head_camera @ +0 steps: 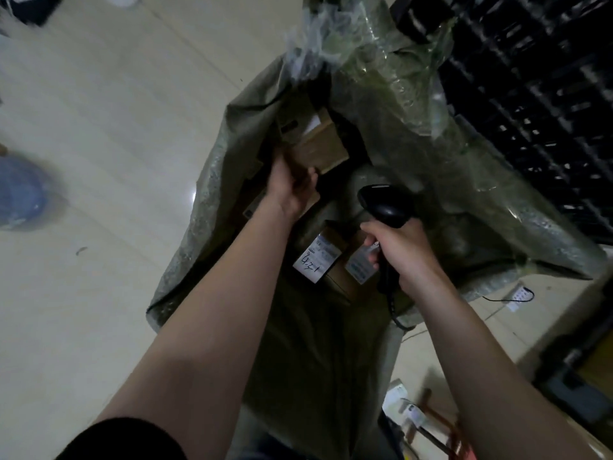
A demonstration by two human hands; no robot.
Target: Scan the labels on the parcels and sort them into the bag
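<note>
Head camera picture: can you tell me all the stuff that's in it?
bag: 1, grey-green, open on the floor, middle
held parcel: 1, brown, inside the bag, far end
labelled parcels: 2, brown with white labels, inside the bag, near end
scanner: 1, black, above the bag
crates: count unclear, black, top right
blurred round thing: 1, blue, left edge
floor: 1, cream, left
left hand: 1, grips the held parcel
right hand: 1, grips the scanner

Left hand (292, 184) grips box (318, 149) inside open bag (212, 180). Right hand (403, 250) holds scanner (384, 204) above two labelled parcels (318, 257).
</note>
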